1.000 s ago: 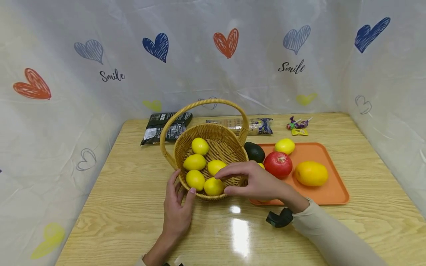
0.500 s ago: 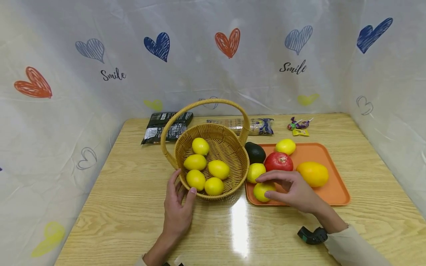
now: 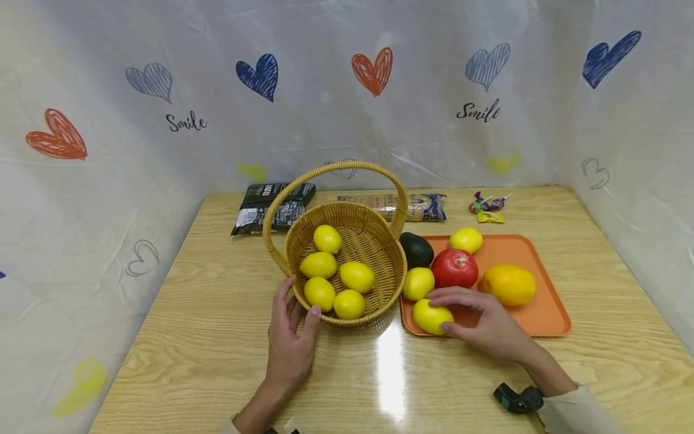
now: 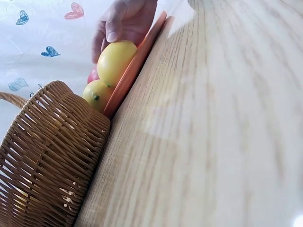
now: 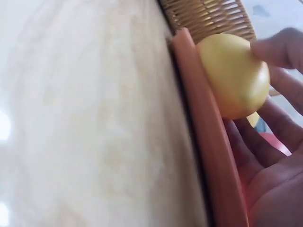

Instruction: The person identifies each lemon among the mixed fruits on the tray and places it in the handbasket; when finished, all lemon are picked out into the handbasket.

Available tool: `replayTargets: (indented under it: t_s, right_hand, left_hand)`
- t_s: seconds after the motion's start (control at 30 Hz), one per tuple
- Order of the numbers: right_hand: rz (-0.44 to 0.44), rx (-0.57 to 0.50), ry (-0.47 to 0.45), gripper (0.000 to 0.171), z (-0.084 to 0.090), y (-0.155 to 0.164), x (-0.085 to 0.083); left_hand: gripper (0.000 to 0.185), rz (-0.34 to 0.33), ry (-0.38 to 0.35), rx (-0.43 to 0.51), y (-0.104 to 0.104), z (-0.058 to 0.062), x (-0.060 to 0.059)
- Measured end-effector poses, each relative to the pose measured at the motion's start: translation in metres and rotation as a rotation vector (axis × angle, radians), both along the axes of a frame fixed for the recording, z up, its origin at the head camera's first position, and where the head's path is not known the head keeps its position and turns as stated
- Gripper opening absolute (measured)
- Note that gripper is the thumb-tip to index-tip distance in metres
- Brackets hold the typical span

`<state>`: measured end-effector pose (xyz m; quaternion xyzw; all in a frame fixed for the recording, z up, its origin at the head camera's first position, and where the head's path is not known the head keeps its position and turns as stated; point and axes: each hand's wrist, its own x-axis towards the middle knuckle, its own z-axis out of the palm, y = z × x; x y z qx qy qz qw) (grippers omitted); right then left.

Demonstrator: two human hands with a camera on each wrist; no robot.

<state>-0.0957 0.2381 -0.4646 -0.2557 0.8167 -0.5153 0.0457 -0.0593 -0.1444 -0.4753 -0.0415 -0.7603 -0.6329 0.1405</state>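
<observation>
The right hand (image 3: pixel 488 322) curls its fingers around a lemon (image 3: pixel 431 316) at the orange tray's (image 3: pixel 547 313) near-left corner, while the left hand (image 3: pixel 290 340) rests relaxed against the wicker basket (image 3: pixel 379 241) just left of it.

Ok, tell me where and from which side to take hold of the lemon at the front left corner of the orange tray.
Probably grip the lemon across its short middle, coming from above and from its right side. It lies lengthwise along the tray's front rim, with another lemon just behind and the basket to its left. The right hand already has fingers over it.
</observation>
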Motion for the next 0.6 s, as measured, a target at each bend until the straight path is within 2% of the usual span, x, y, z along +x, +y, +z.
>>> replayTargets:
  t_s: [0.13,0.33,0.6]
  right_hand:
    - [0.007,0.031,0.013,0.049,-0.003,-0.002,0.001]
    - [0.026,0.034,0.015,0.048,0.000,0.000,0.002]
    - [0.121,-0.084,-0.084,0.049,0.027,0.016,-0.003]
  left_hand:
    - [0.073,-0.001,0.007,-0.003,0.000,0.000,0.000]
    - [0.073,-0.002,0.009,-0.004,0.000,0.000,0.000]
    - [0.073,0.000,0.014,-0.005,0.000,-0.002,0.000]
